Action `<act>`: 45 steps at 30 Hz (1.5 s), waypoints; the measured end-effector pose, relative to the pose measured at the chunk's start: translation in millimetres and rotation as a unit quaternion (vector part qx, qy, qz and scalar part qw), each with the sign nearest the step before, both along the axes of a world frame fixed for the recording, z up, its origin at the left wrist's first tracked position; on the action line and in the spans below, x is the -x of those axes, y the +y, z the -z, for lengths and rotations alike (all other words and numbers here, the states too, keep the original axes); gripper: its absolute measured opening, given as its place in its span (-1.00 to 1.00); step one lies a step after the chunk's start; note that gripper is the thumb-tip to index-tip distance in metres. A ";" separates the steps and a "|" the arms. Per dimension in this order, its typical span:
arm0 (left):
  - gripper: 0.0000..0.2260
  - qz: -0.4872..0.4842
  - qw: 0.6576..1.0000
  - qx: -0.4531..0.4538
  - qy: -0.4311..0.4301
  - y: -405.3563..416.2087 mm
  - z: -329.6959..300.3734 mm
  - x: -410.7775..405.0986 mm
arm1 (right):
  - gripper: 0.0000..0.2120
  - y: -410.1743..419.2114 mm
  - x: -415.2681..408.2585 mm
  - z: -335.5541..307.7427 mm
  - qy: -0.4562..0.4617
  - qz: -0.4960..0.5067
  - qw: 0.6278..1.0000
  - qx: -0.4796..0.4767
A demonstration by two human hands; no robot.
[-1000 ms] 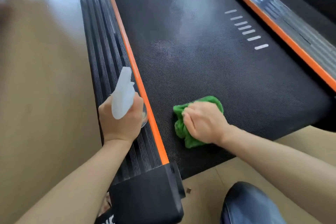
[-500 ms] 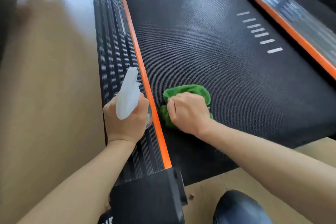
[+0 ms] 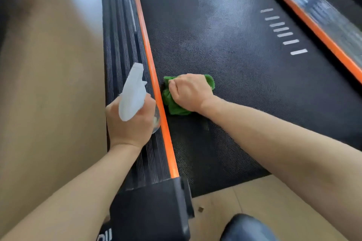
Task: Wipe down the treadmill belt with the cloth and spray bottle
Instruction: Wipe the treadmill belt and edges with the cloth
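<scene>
The treadmill belt [image 3: 225, 64] fills the frame's centre. Low and left of centre, the right hand [image 3: 189, 92] bunches the green cloth [image 3: 172, 103] against the orange rail edge [image 3: 154, 84], probably to scrub there. Left of it, the left hand [image 3: 131, 127] grips the spray bottle [image 3: 133, 96], parked clear.

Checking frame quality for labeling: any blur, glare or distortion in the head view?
Head view: the far right side rail and top-left floor corner are smeared by blur; the green cloth, right hand, left hand and spray bottle are sharp; pale glare on the belt; wide-angle splays the rails.
</scene>
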State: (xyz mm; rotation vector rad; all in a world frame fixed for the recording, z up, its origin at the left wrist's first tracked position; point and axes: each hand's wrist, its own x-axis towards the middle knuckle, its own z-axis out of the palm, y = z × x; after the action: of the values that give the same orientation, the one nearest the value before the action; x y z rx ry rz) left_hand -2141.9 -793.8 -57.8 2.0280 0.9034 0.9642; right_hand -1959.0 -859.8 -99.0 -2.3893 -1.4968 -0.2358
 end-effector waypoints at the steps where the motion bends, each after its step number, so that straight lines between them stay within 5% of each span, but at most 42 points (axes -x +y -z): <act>1: -0.58 0.001 1.000 -0.003 -0.002 0.4 0.6 -0.2 | -0.61 2.9 1.0 -0.2 0.000 0.017 1.000 0.001; 5: -0.61 -0.004 1.000 -0.006 0.010 3.1 0.2 -1.1 | -0.56 -17.7 27.9 -3.0 0.010 0.075 0.997 0.019; 11: -0.53 -0.019 0.999 0.026 0.010 -0.9 -6.4 -3.5 | -0.61 -114.4 99.8 -6.4 0.030 0.012 0.999 0.010; 17: -0.56 0.005 0.998 0.053 0.019 -1.2 -13.6 -0.3 | -0.58 -102.4 95.5 -3.2 0.013 0.013 0.999 0.028; 24: -0.66 0.123 0.992 0.002 0.018 10.6 -16.5 -1.6 | -0.61 -5.3 59.9 -10.1 0.040 0.255 0.966 0.031; 28: -0.73 0.244 0.968 0.035 0.045 30.8 -20.2 -1.6 | -0.63 -7.0 77.0 -12.8 0.105 0.336 0.933 0.081; 33: -0.70 0.252 0.939 0.218 0.078 106.0 -34.2 -22.6 | -0.69 -8.8 105.2 -22.0 0.107 0.347 0.913 0.185; 41: -0.89 0.420 0.855 0.250 0.175 192.4 -38.6 -33.4 | -0.62 5.0 102.4 -22.5 0.130 0.395 0.885 0.208; 45: -0.91 0.419 0.832 0.319 0.175 210.1 -47.9 -35.8 | -0.62 7.8 99.0 -21.5 0.154 0.414 0.873 0.207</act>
State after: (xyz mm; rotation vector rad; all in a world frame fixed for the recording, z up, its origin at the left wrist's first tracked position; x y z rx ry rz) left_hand -2106.0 -583.7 -10.0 1.7139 0.3250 -0.1968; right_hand -2058.0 -852.1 -77.6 -3.0909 -0.3234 0.3123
